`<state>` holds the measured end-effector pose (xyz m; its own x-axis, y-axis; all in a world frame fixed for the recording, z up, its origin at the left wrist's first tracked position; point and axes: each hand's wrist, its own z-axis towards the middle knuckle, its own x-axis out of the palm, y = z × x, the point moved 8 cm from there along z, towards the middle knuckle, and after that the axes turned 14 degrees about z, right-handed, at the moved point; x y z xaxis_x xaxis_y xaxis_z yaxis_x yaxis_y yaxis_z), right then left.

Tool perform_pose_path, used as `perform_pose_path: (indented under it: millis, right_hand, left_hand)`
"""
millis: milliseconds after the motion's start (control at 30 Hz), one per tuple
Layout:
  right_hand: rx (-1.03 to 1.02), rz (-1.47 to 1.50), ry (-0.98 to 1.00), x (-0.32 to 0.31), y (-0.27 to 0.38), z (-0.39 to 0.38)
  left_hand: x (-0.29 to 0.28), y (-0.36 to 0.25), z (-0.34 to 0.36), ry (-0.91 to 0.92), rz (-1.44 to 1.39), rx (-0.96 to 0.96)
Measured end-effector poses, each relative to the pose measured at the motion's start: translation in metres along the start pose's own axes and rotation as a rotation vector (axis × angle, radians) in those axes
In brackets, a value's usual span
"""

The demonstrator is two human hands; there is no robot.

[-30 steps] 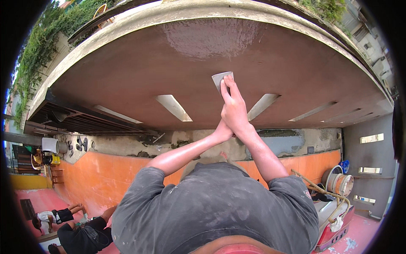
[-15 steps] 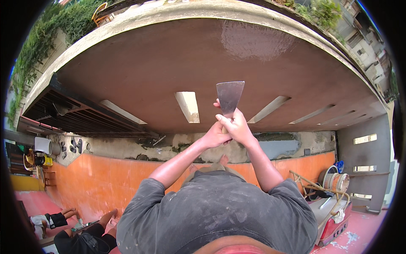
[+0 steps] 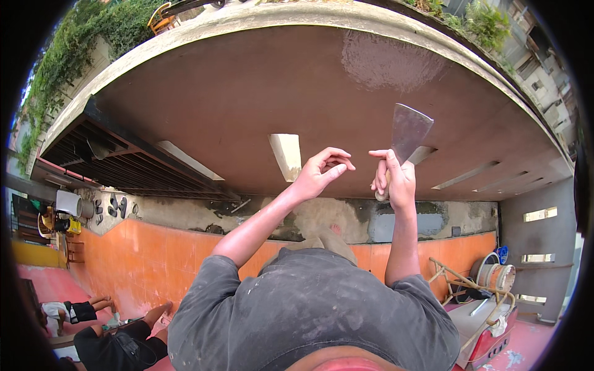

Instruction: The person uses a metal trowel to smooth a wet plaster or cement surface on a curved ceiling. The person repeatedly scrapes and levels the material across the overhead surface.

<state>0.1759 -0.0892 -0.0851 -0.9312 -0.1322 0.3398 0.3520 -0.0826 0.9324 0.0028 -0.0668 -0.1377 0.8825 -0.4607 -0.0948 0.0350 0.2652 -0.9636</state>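
the right hand (image 3: 391, 179) is closed in a fist around the handle of a putty knife (image 3: 405, 133), index finger stretched up along the neck toward the blade, so the wide metal blade stands up above the knuckles with its broad flared edge near the brown ceiling (image 3: 247, 105) but apart from it. the tool looks light and easy to carry in one hand; the blade is thin sheet metal, likely stiff near the neck and a little springy toward the flared edge, and that edge may be sharp enough to be worth avoiding. the handle is the place to hold it, low down where the fist already sits, with a finger on the neck to steer the angle. the left hand (image 3: 323, 170) holds nothing: its fingers are loosely curled with thumb and fingertips drawn near one another, just beside the right hand and not touching the knife. both forearms rise from the lower edge of the view, over the shoulders of a dusty grey shirt (image 3: 309, 309), the left one slanting up, the right one nearly vertical with the wrist straight. a pale recessed light panel (image 3: 286, 154) sits in the ceiling just left of the left hand, and an orange wall (image 3: 142, 260) runs behind.
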Motion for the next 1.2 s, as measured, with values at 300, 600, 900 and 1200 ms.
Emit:
perform_pose_path:
  millis: [300, 600, 900, 1200]
  right_hand:
    - [0.285, 0.123, 0.228, -0.023, -0.006, 0.030]
    - [0.636, 0.521, 0.534, -0.078, 0.004, 0.053]
    - [0.708, 0.949, 0.677, -0.055, -0.027, 0.060]
    - [0.672, 0.709, 0.545, -0.060, -0.021, 0.074]
  left_hand:
    - [0.053, -0.004, 0.118, -0.130, -0.631, 0.053]
    - [0.078, 0.008, 0.147, -0.200, -0.450, -0.014]
    - [0.079, -0.004, 0.149, -0.271, -0.619, -0.028]
    - [0.088, -0.007, 0.168, -0.346, -0.768, -0.054]
